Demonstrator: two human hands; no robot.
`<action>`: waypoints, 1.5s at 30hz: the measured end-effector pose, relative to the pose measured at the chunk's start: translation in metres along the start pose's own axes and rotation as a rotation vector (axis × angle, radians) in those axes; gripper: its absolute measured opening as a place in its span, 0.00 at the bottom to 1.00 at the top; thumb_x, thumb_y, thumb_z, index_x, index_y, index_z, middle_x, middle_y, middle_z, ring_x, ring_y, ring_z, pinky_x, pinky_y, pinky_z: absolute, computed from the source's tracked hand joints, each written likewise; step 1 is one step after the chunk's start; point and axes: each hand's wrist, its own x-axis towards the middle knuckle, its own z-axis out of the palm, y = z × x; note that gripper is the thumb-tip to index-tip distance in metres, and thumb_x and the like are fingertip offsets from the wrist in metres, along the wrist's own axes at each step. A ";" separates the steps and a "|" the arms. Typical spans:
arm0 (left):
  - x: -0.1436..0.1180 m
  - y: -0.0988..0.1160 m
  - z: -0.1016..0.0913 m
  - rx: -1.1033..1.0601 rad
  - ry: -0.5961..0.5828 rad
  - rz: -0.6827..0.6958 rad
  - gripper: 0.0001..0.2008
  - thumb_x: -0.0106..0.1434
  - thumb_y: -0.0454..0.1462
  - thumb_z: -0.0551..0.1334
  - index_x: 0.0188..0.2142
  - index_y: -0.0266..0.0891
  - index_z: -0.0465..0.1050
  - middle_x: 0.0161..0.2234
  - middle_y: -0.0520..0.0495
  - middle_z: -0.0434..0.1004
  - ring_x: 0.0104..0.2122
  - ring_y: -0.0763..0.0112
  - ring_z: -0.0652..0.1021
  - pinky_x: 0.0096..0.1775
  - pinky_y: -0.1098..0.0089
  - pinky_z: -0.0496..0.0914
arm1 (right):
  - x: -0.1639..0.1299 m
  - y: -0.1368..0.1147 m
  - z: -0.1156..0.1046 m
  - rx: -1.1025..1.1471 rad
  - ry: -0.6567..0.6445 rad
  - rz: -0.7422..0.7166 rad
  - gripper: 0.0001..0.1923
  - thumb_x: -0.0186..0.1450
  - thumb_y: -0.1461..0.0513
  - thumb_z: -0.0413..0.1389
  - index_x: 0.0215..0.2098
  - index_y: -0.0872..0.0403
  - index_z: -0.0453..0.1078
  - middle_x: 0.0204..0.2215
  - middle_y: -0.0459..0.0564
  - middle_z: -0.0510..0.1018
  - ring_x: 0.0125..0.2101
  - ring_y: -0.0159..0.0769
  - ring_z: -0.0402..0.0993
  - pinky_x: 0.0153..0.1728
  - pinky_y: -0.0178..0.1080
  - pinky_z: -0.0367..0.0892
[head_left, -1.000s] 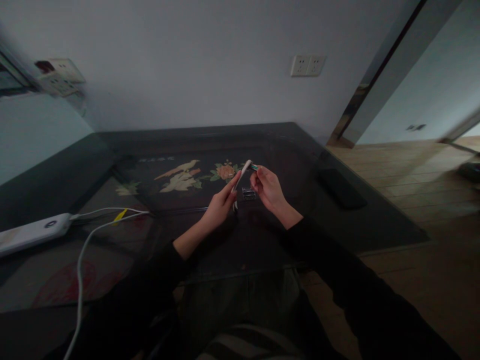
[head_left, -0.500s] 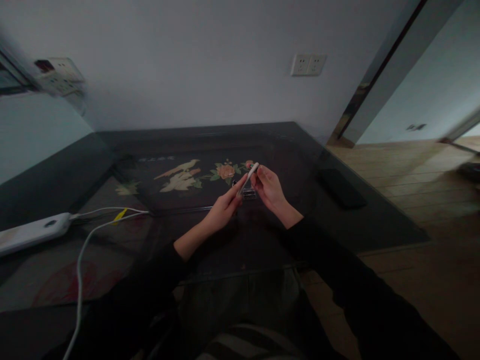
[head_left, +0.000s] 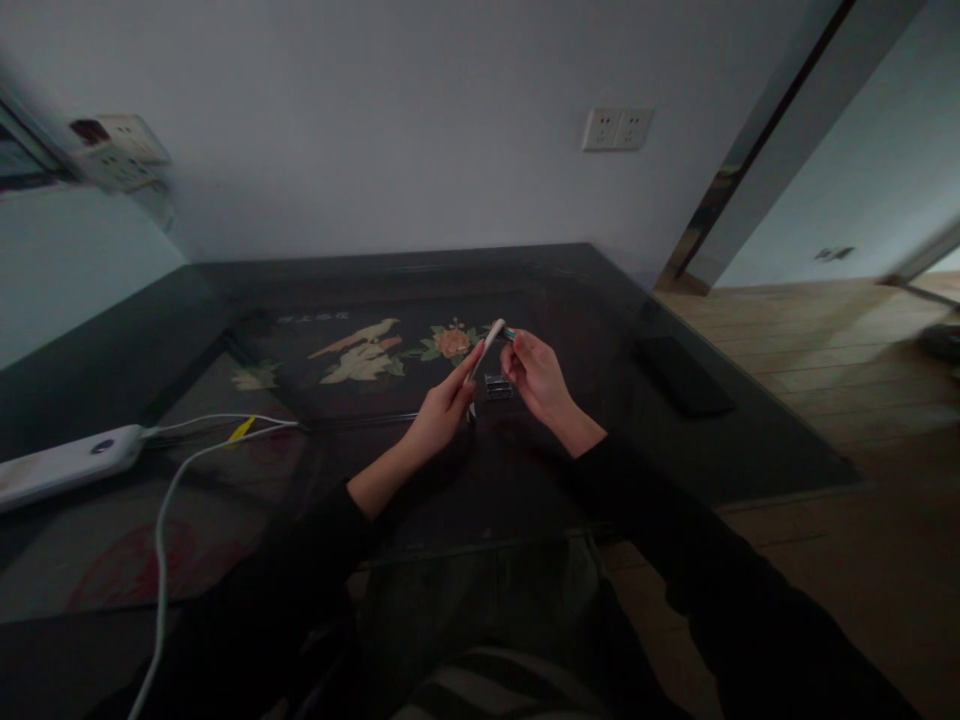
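power strip [head_left: 60,468] cut off at left edge, small teal item [head_left: 509,333] too tiny to ID

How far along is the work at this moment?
In hand: the left hand holds a slim white device tilted, and the right hand pinches a small teal battery at its top end. Left: small metallic pieces lie on the table. Nothing looks finished.

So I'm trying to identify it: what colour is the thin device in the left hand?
White, the device in the left hand; head view shows it best.
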 end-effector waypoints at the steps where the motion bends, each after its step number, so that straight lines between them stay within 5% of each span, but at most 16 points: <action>1: 0.000 0.000 0.000 -0.001 0.009 -0.002 0.30 0.70 0.36 0.52 0.70 0.43 0.50 0.29 0.51 0.71 0.23 0.76 0.59 0.28 0.74 0.60 | 0.000 0.000 0.000 -0.003 0.002 0.000 0.24 0.56 0.40 0.62 0.28 0.51 0.68 0.17 0.39 0.66 0.17 0.26 0.55 0.20 0.35 0.49; 6: 0.000 0.001 0.000 -0.006 0.020 -0.007 0.29 0.71 0.38 0.52 0.70 0.43 0.51 0.34 0.48 0.75 0.23 0.76 0.59 0.28 0.74 0.61 | 0.001 0.001 0.000 0.012 -0.006 0.012 0.24 0.55 0.41 0.63 0.29 0.51 0.68 0.16 0.39 0.65 0.17 0.26 0.54 0.20 0.35 0.48; 22: -0.003 0.003 0.006 -0.080 -0.128 0.003 0.31 0.72 0.40 0.51 0.72 0.44 0.43 0.25 0.55 0.60 0.22 0.77 0.61 0.27 0.75 0.61 | 0.001 0.003 -0.004 0.003 -0.006 -0.009 0.23 0.59 0.42 0.61 0.37 0.51 0.76 0.18 0.40 0.64 0.19 0.26 0.54 0.20 0.35 0.51; 33: 0.000 0.001 0.001 -0.025 -0.006 -0.008 0.29 0.71 0.39 0.52 0.71 0.44 0.49 0.25 0.53 0.66 0.23 0.75 0.58 0.27 0.74 0.58 | 0.001 0.002 -0.002 0.005 -0.005 0.001 0.23 0.57 0.41 0.62 0.26 0.51 0.67 0.17 0.40 0.65 0.18 0.26 0.54 0.21 0.35 0.49; 45: -0.002 0.002 0.003 0.010 -0.029 0.014 0.30 0.71 0.39 0.51 0.71 0.44 0.49 0.25 0.54 0.66 0.23 0.75 0.60 0.28 0.74 0.61 | 0.003 0.005 -0.005 0.029 -0.012 -0.001 0.23 0.56 0.42 0.64 0.32 0.52 0.73 0.18 0.39 0.66 0.18 0.25 0.55 0.20 0.34 0.50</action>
